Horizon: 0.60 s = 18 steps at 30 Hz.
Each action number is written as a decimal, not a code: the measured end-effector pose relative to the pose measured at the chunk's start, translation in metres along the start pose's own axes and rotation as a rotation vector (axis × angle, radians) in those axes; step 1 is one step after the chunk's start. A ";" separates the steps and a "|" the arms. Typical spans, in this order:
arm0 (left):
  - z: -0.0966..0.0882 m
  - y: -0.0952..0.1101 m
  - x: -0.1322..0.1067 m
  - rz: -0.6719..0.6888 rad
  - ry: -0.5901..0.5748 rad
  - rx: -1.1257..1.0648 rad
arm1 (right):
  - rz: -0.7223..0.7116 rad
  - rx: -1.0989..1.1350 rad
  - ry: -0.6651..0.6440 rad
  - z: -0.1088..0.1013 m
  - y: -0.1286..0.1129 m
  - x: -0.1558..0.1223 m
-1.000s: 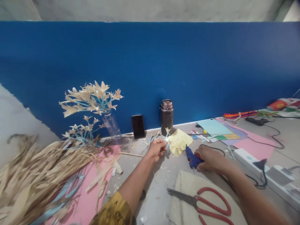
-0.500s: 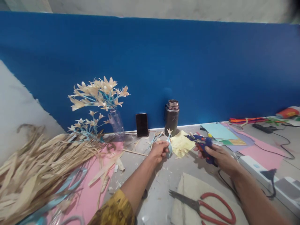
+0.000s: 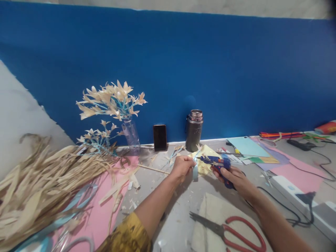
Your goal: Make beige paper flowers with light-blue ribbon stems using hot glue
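Note:
My left hand (image 3: 183, 168) pinches a small pale flower (image 3: 198, 149) by its light-blue stem, with a strip of light-blue ribbon (image 3: 195, 173) hanging below the fingers. Wrapped around the handle of a blue glue gun (image 3: 217, 162) is my right hand (image 3: 232, 177). The gun's nozzle points left and sits close to the flower stem; whether they touch I cannot tell. Behind both lies a crumpled yellow sheet (image 3: 208, 153), partly covered by the gun. Red-handled scissors (image 3: 223, 231) rest on a folded cream cloth (image 3: 203, 213) nearer to me.
Dried husks (image 3: 34, 189) and pink paper (image 3: 99, 206) spread at left, beside a clear vase (image 3: 132, 138) of pale flowers. A phone (image 3: 160, 137) and an uncapped flask (image 3: 194, 131) stand against the blue wall. At right are coloured papers (image 3: 245, 146) and a power strip (image 3: 291, 196) with cords.
The glue gun has moved left with my right hand, bringing its nozzle up to the flower stem. My left hand has shifted slightly right, still holding the flower.

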<state>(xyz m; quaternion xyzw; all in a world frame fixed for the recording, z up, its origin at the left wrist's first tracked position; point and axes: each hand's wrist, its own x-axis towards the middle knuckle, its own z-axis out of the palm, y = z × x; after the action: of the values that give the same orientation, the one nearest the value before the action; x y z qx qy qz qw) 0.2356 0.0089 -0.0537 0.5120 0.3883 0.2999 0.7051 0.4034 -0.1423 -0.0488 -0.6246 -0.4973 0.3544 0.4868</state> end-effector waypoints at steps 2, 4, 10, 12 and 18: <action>0.001 0.000 0.000 0.009 0.013 0.002 | -0.001 -0.052 0.012 0.000 0.000 0.001; 0.001 -0.001 -0.001 0.013 0.016 0.001 | -0.003 -0.082 0.019 0.000 0.001 0.001; 0.003 -0.002 -0.002 0.003 0.006 -0.019 | 0.005 -0.084 0.000 0.000 0.000 0.000; 0.003 -0.002 -0.002 -0.004 -0.006 -0.033 | -0.007 -0.097 -0.006 0.000 0.000 0.000; 0.001 0.000 -0.002 -0.077 -0.104 -0.093 | -0.028 -0.109 0.012 -0.002 0.002 0.001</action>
<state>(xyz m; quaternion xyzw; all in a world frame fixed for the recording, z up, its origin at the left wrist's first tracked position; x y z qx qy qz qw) 0.2349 0.0066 -0.0530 0.4782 0.3562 0.2633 0.7583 0.4064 -0.1420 -0.0502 -0.6453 -0.5216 0.3163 0.4599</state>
